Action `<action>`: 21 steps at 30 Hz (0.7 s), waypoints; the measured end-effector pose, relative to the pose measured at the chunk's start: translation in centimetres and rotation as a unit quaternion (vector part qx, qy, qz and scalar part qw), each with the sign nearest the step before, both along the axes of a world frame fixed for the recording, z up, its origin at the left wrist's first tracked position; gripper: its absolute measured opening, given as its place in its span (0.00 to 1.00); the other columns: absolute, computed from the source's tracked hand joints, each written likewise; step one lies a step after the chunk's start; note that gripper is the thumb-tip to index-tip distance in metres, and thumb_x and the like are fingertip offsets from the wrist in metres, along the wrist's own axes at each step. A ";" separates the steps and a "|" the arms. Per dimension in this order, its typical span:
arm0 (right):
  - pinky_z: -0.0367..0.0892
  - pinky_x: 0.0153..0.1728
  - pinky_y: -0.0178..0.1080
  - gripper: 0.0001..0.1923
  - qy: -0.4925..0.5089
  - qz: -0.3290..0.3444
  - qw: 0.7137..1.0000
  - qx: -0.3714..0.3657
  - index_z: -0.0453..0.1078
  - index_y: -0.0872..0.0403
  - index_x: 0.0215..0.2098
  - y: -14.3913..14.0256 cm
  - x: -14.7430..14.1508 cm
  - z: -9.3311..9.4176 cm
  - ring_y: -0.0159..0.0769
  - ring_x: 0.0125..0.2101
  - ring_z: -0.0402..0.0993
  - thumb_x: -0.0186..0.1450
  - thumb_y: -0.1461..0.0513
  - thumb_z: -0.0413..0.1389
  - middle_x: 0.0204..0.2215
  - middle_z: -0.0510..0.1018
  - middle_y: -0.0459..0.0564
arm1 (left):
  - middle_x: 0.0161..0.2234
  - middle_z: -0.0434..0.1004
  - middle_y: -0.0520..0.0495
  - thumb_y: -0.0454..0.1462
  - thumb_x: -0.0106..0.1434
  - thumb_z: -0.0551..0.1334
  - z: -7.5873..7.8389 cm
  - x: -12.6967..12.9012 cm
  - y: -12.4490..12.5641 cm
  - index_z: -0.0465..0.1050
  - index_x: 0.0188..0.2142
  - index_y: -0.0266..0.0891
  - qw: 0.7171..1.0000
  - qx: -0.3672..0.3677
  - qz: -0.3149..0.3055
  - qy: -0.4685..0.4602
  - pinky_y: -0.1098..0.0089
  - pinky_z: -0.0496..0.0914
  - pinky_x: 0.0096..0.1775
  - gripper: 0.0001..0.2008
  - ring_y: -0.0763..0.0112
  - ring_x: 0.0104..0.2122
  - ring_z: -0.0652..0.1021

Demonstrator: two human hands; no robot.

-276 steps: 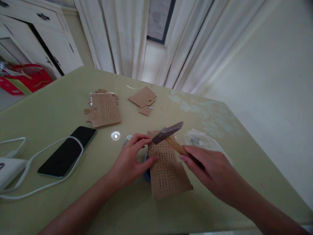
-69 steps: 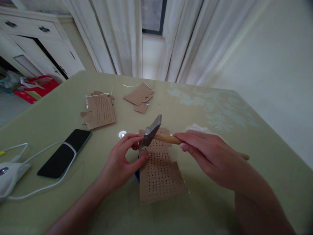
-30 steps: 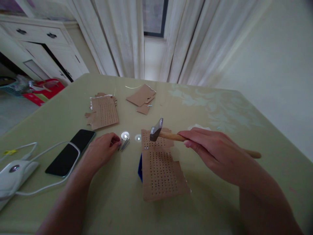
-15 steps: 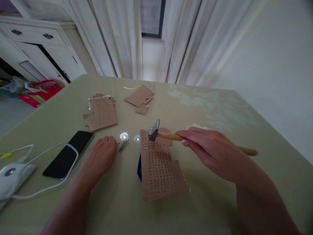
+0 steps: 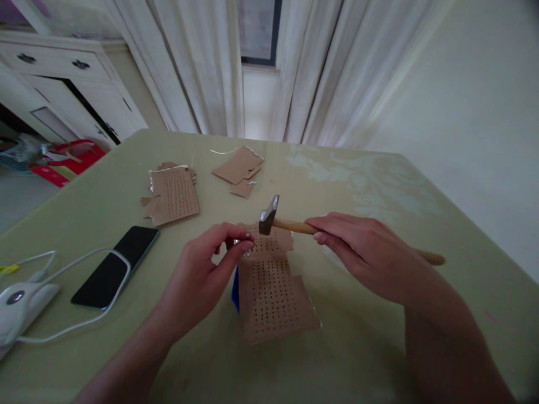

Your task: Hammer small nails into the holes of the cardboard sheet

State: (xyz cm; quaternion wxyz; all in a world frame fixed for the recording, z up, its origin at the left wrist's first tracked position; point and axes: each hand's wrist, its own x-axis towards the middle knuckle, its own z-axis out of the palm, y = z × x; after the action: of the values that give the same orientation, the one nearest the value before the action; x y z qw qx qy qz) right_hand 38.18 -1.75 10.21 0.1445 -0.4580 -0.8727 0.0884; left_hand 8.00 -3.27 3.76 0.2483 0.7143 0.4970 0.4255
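A pale green desk (image 5: 105, 202) stands before white curtains. Nearest, the left hand (image 5: 202, 278) has come back from the loose nails and now pinches a nail (image 5: 238, 243) at the far left corner of the perforated cardboard (image 5: 269, 292), so another nail is set for a blow. The right hand (image 5: 370, 255) stays closed around the hammer (image 5: 269, 210), its head raised just above. Farther off lie cardboard scraps (image 5: 172, 193).

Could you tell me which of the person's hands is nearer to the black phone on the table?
Left. The left hand is beside the phone, apart from it; the right hand holds the hammer farther away.
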 end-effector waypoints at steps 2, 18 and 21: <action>0.77 0.49 0.55 0.20 0.005 -0.003 1.000 0.002 0.79 0.53 0.60 0.0 0.0 0.1 0.54 0.48 0.86 0.84 0.57 0.47 0.52 0.88 0.57 | 0.37 0.87 0.53 0.39 0.75 0.66 -1.3 0.3 0.6 0.83 0.44 0.46 1.000 -0.013 0.003 -0.026 0.66 0.71 0.37 0.05 0.68 0.34 0.79; 0.75 0.49 0.54 0.20 0.009 0.017 1.000 -0.006 0.79 0.51 0.62 -0.1 0.0 -0.3 0.54 0.47 0.86 0.84 0.56 0.48 0.51 0.88 0.55 | 0.34 0.86 0.56 0.34 0.72 0.69 -3.2 0.0 0.9 0.84 0.42 0.45 0.999 0.022 -0.024 -0.022 0.73 0.69 0.33 0.04 0.74 0.29 0.76; 0.76 0.48 0.53 0.20 0.008 0.015 1.000 -0.014 0.79 0.52 0.62 -0.1 0.0 -0.2 0.54 0.46 0.86 0.84 0.56 0.48 0.50 0.88 0.56 | 0.34 0.86 0.56 0.34 0.72 0.68 -3.4 0.0 0.8 0.84 0.42 0.45 0.999 0.032 -0.026 -0.021 0.74 0.70 0.34 0.04 0.75 0.29 0.76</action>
State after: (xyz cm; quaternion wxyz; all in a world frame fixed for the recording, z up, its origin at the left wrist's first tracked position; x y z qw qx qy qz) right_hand 38.16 -1.82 9.98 0.1436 -0.4462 -0.8770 0.1060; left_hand 8.04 -2.50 0.40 0.2470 0.7250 0.4595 0.4497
